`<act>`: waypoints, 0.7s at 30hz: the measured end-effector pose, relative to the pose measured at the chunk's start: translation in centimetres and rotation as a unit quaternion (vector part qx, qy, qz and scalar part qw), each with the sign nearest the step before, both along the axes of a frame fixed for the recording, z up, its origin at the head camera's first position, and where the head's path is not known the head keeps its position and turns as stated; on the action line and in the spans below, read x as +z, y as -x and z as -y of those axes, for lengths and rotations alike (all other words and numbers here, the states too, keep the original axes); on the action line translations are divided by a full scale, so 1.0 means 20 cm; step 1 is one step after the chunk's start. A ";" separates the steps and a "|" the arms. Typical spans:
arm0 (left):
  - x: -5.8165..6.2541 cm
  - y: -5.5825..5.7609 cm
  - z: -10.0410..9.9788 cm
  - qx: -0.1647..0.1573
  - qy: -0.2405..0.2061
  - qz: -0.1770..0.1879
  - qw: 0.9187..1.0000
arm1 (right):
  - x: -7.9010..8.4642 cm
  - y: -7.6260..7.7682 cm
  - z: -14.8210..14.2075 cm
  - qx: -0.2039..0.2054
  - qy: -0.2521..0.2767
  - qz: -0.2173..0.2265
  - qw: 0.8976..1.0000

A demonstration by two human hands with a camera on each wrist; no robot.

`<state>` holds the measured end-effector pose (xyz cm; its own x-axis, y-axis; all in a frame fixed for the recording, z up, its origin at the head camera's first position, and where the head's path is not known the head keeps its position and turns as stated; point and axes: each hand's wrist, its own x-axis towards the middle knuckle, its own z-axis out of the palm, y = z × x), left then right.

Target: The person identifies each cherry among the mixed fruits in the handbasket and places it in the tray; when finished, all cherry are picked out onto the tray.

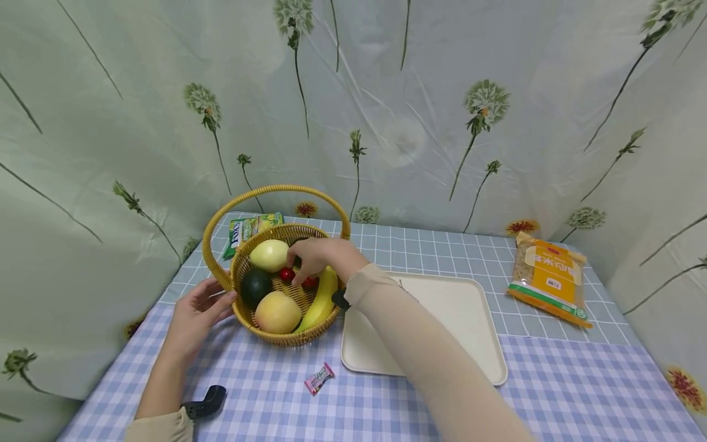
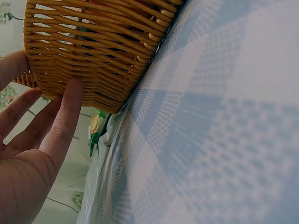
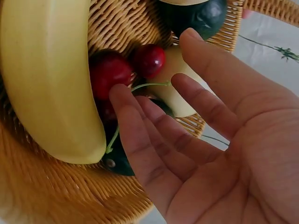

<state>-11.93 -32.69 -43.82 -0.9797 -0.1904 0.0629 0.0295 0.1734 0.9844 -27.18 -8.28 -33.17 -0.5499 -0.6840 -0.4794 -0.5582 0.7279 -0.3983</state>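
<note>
A yellow wicker basket (image 1: 276, 336) with a tall handle holds a banana (image 3: 46, 84), a peach (image 1: 278, 312), a pale yellow lemon-like fruit (image 1: 269, 255), a dark green avocado-like fruit (image 1: 256, 287) and red cherries (image 3: 150, 60) with green stems. My left hand (image 1: 194, 313) rests its extended fingertips against the basket's left side. Inside the basket, my right hand (image 1: 320, 258) hovers over the cherries with loosely bent fingers. In the right wrist view one fingertip (image 3: 122, 95) overlaps the larger cherry (image 3: 110, 72); whether it touches is unclear. Nothing is pinched between those fingers.
A cream tray (image 1: 458, 307) lies right of the basket, partly under my right forearm. One small pink wrapped candy (image 1: 319, 379) is in front. Behind the basket is a green snack bag (image 1: 243, 230); a bag of grain (image 1: 549, 279) lies at the far right.
</note>
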 end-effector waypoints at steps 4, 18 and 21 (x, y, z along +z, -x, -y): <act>0.00 0.00 0.00 -0.001 -0.005 0.000 1.000 | -0.01 0.01 0.03 -0.018 -0.004 0.042 0.999; 0.01 0.00 0.00 0.003 0.018 0.008 1.000 | -0.08 0.04 0.06 -0.041 0.007 0.097 0.994; 0.01 0.00 0.00 0.002 0.017 0.006 1.000 | -0.08 0.03 0.07 -0.042 0.002 0.092 0.995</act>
